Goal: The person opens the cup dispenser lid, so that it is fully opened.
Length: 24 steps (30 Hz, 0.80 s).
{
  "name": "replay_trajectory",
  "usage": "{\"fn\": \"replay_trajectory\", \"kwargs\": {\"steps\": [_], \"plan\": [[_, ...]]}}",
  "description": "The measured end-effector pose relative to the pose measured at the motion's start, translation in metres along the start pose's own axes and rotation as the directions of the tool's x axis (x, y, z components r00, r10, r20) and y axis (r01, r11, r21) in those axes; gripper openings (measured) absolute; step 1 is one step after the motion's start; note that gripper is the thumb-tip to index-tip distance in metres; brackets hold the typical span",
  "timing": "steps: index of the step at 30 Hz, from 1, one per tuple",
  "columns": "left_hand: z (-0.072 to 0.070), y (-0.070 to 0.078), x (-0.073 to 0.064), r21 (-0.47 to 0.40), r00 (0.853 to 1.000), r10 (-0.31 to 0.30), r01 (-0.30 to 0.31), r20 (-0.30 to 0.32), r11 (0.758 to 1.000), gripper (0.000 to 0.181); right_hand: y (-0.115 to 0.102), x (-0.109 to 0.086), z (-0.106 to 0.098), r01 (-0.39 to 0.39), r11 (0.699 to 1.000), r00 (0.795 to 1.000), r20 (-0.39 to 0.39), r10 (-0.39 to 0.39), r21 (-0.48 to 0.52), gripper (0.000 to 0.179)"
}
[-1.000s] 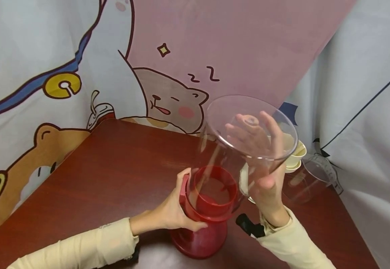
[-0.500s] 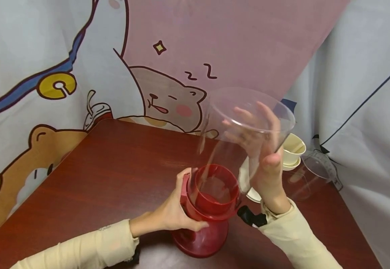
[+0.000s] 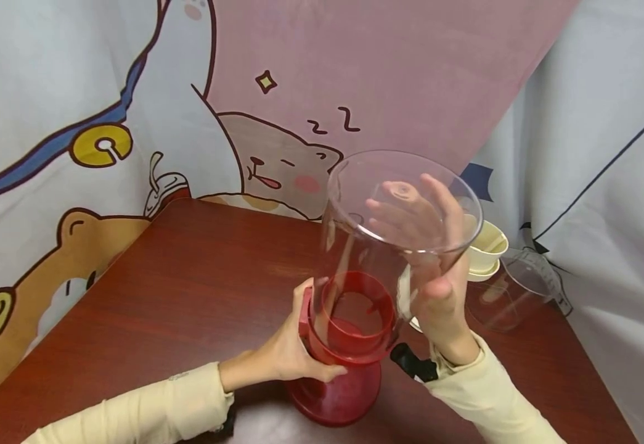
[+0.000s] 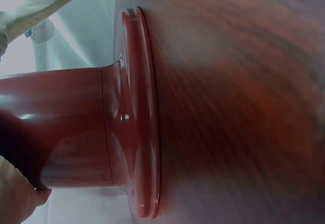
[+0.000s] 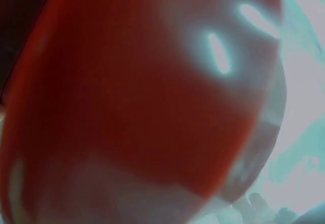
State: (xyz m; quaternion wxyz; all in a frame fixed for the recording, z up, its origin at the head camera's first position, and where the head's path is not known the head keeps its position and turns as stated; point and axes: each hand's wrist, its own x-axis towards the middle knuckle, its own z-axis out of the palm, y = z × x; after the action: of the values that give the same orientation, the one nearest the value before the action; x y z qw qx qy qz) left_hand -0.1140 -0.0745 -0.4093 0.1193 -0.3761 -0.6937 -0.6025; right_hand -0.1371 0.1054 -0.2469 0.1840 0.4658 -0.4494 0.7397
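Note:
A red stand point(image 3: 335, 401) with a round flared foot stands on the table, its ring-shaped collar on top. My left hand point(image 3: 291, 345) grips it from the left, thumb across the front; most fingers are hidden behind it. In the left wrist view the red foot point(image 4: 139, 117) sits flat on the tabletop. Above the collar, a large clear cylinder point(image 3: 349, 246) leans to the right, wide rim up. My right hand point(image 3: 438, 296) holds its right side, with fingers round the far wall and thumb nearer. In the right wrist view, a blurred red surface point(image 5: 137, 92) fills most of the picture.
To the right, behind my right hand, are a cream cup point(image 3: 488, 243) on a saucer and another clear container point(image 3: 513, 296). A dark red-brown table point(image 3: 205, 271) lies below. Printed cloth point(image 3: 410, 74) hangs behind it, and pale cloth point(image 3: 621, 246) on the right.
The clear cylinder first straightened and rose a little with my right hand. Now its rim tips back toward the head camera and sits slightly further left. My left hand keeps its grip.

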Motion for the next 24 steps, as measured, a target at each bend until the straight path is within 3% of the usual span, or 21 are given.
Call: {"fn": "replay_trajectory", "kwargs": {"steps": [7,14,19,24], "plan": [[0.0,-0.001,-0.003,-0.019,0.998,-0.061,0.061,0.0,0.998,0.125,0.003,0.005,-0.004,-0.107,0.994,0.994,-0.024,0.108,0.016,0.094],[0.001,0.001,-0.003,-0.054,0.995,-0.104,0.104,0.01,0.993,0.121,0.011,0.008,-0.017,-0.192,0.969,0.979,-0.045,0.201,0.158,0.095],[0.001,0.001,-0.002,-0.049,0.997,-0.073,0.074,0.017,0.996,0.122,0.006,0.002,-0.018,-0.165,0.965,0.977,-0.103,0.189,0.201,0.097],[0.0,0.0,-0.001,-0.039,0.999,-0.047,0.048,0.02,0.998,0.123,0.002,-0.007,-0.02,-0.025,0.958,0.986,-0.152,0.071,0.286,0.088]]}}
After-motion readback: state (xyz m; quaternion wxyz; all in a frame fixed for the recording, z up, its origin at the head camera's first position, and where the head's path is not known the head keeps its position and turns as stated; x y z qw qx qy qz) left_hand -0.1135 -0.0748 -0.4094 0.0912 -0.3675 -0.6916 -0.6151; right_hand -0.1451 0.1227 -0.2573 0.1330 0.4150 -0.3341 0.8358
